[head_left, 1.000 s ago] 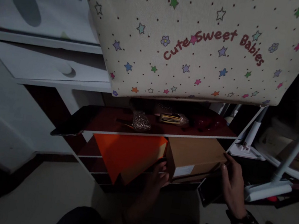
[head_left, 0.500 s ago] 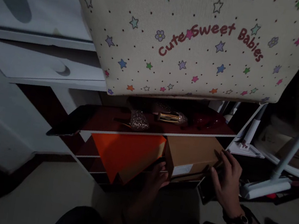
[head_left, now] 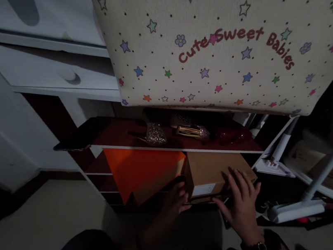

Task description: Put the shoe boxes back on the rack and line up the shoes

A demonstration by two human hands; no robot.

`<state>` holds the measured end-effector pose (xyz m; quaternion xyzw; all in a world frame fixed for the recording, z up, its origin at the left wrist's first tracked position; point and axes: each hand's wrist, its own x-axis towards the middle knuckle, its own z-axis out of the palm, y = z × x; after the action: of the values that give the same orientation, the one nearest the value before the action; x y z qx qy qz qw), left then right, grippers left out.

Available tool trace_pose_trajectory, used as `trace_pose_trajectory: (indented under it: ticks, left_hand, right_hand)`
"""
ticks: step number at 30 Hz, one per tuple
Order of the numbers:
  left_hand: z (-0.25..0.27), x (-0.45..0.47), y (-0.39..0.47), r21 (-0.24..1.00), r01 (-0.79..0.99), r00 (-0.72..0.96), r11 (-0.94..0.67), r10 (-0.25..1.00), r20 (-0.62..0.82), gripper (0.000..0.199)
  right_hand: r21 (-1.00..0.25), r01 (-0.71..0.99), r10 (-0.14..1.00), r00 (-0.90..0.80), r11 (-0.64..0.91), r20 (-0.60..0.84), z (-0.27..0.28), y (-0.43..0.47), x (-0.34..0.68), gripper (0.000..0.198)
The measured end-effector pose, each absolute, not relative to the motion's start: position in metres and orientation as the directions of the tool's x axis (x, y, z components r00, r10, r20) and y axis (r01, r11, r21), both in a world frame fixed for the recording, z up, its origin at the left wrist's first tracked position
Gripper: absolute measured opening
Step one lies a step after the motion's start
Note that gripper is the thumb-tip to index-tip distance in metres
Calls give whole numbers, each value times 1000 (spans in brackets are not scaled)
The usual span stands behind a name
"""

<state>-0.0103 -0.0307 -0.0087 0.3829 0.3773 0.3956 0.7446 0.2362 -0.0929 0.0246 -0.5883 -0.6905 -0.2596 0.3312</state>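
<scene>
A brown cardboard box with a white label on its front sits on the lower shelf and sticks out over the shelf's edge. My right hand, wearing a dark watch and a bracelet, lies over the box's right front part with fingers spread. Beside the box's left front corner is my left hand, in shadow, its fingers apart; whether it touches the box I cannot tell. Left of the brown box an orange box juts out of the same shelf at an angle.
Glittery high-heeled shoes and dark red shoes stand on the upper shelf. A dark phone-like slab overhangs its left end. Above hangs a star-print fabric cover. A pale squeegee-like tool leans at right.
My right hand has shifted left from the box's right edge onto its front part, fingers spreading. The left hand has barely moved, and the boxes look the same.
</scene>
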Motion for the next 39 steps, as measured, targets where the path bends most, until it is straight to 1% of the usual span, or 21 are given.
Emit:
trace_pose_trajectory:
  ticks: [3, 6, 8, 10, 14, 18, 23, 25, 28, 32, 35, 37, 39]
  left_hand:
    - [-7, -10, -32, 867, -305, 417, 394, 874, -251, 108]
    - [-5, -8, -33, 856, -331, 411, 397, 877, -248, 101]
    - [-4, -8, -33, 839, -359, 401, 408, 880, -256, 99]
    - [-4, -8, -34, 818, -385, 405, 427, 875, -266, 97]
    - [-4, -8, -35, 790, -422, 425, 445, 867, -261, 95]
    - [-5, -9, -36, 774, -433, 436, 462, 859, -269, 100]
    - [-5, -7, -38, 748, -428, 441, 507, 840, -317, 99]
    - [-6, -5, -40, 719, -441, 471, 537, 821, -324, 98]
    - [-7, -3, -44, 680, -465, 552, 567, 786, -278, 91]
    - [-8, 2, -46, 603, -474, 648, 642, 717, -255, 78]
    - [-7, 8, -45, 510, -553, 652, 658, 723, -226, 72]
    - [-5, 13, -45, 428, -608, 662, 669, 725, -192, 73]
    - [-3, 16, -46, 334, -622, 695, 708, 696, -181, 77]
  right_hand:
    - [46, 980, 652, -164, 194, 741, 17, -92, 232, 83]
    - [98, 971, 659, -222, 220, 718, 8, -92, 227, 70]
    - [111, 966, 667, -242, 234, 704, 3, -91, 222, 61]
    - [109, 961, 669, -255, 253, 698, -2, -89, 217, 57]
    - [105, 958, 669, -263, 268, 695, -9, -84, 210, 57]
    - [125, 961, 632, -258, 248, 731, -11, -81, 207, 56]
    - [132, 953, 599, -276, 274, 751, -7, -89, 205, 61]
    - [147, 952, 592, -283, 269, 755, -5, -97, 205, 62]
    - [148, 955, 592, -276, 255, 757, -2, -115, 203, 68]
    - [131, 956, 609, -270, 263, 745, 4, -152, 202, 83]
    - [136, 947, 588, -289, 291, 755, 8, -188, 211, 86]
    - [139, 946, 579, -292, 293, 761, 7, -214, 227, 86]
    - [140, 950, 582, -284, 279, 762, 3, -241, 251, 87]
